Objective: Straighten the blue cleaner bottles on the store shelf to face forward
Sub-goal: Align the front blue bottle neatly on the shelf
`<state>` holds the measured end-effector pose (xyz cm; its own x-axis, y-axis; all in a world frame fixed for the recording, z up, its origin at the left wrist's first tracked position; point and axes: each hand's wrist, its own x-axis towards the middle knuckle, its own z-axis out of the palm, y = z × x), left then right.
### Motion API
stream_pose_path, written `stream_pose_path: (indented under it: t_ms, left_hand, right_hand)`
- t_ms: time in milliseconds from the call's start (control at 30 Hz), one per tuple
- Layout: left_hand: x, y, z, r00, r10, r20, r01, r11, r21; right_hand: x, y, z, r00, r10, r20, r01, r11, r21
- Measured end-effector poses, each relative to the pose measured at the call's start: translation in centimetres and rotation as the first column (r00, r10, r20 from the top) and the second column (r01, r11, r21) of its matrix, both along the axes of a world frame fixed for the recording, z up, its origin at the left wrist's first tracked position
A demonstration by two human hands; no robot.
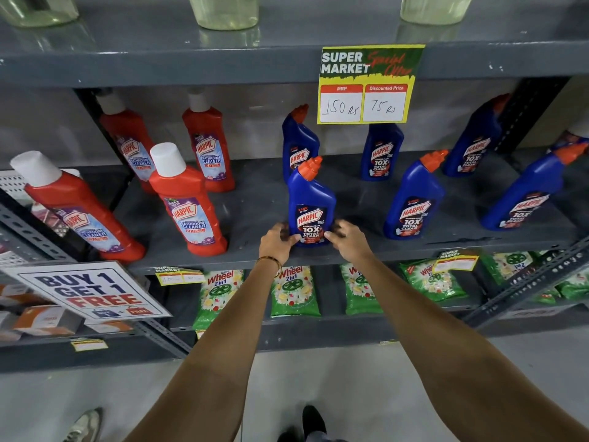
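Observation:
Several blue cleaner bottles with orange caps stand on the grey middle shelf (255,215). The front centre blue bottle (310,199) stands upright with its label towards me. My left hand (276,240) grips its lower left side and my right hand (345,239) grips its lower right side. Behind it stands another blue bottle (299,145), turned a little to the left. To the right are a front blue bottle (414,202), a back one (381,154) under the price sign, and two more (475,145) (526,199) leaning in the wide view.
Red bathroom cleaner bottles (188,205) fill the shelf's left half. A yellow price sign (366,84) hangs from the shelf above. Green detergent packs (294,291) lie on the lower shelf. A "Buy 1 Get 1 Free" sign (92,291) juts out at the left.

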<state>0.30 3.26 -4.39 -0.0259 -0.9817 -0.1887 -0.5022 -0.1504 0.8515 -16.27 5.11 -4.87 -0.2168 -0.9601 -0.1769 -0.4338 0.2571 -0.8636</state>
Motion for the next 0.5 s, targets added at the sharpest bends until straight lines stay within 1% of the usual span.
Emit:
stream_pose_path:
  t_ms: [233, 333, 500]
  left_hand:
    - [-0.11, -0.02, 0.13, 1.000, 0.003, 0.025, -0.003, 1.000, -0.002]
    - [-0.15, 0.00, 0.00, 1.000, 0.009, 0.021, -0.009, 1.000, -0.010]
    - [-0.28, 0.36, 0.22, 1.000, 0.018, 0.012, -0.018, 1.000, -0.001]
  right_hand:
    - [-0.04, -0.23, 0.27, 0.999, -0.013, 0.045, 0.011, 0.999, 0.037]
    - [-0.11, -0.24, 0.14, 0.997, -0.012, 0.072, 0.011, 1.000, 0.024]
    - [-0.33, 0.08, 0.38, 0.998, 0.028, 0.057, -0.030, 0.999, 0.027]
